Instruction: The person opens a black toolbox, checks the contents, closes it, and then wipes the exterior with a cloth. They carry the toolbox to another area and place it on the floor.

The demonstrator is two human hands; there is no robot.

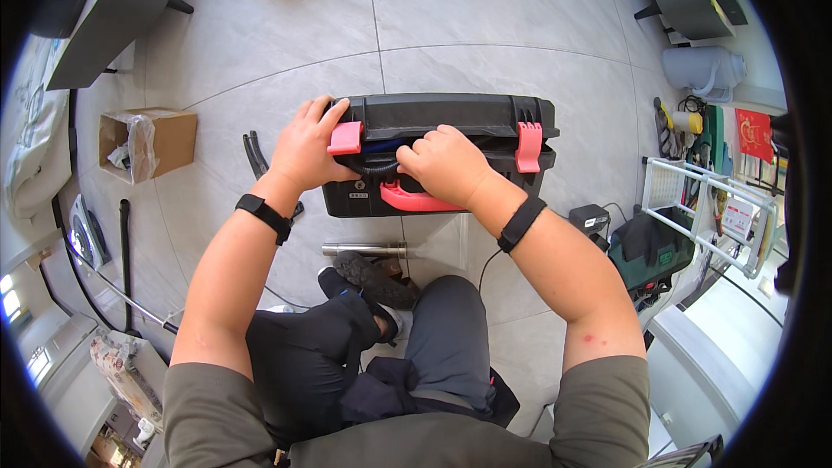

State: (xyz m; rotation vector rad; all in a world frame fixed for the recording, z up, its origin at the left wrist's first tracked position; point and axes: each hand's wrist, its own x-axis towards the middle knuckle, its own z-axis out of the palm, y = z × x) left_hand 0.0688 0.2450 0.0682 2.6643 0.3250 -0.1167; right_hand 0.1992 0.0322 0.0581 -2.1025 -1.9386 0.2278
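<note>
A black hard plastic case (448, 114) stands on the floor before me, its lid slightly raised from the base. It has two pink-red latches, one on the left (345, 138) and one on the right (528, 147), and a pink-red handle (416, 199) at the front. My left hand (307, 146) grips the case's left end, fingers over the lid and thumb lower down by the base. A black corrugated hose (377, 169) shows in the gap, with something blue above it. The curled fingers of my right hand (445, 162) hold the hose's right end; their far side is hidden.
A metal tube (364, 249) lies between the case and my shoes. At left are an open cardboard box (172, 140) and black hose pieces (255, 153). To the right stand a black charger-like box (589, 218), a green tool bag (653, 253) and a white rack (705, 208).
</note>
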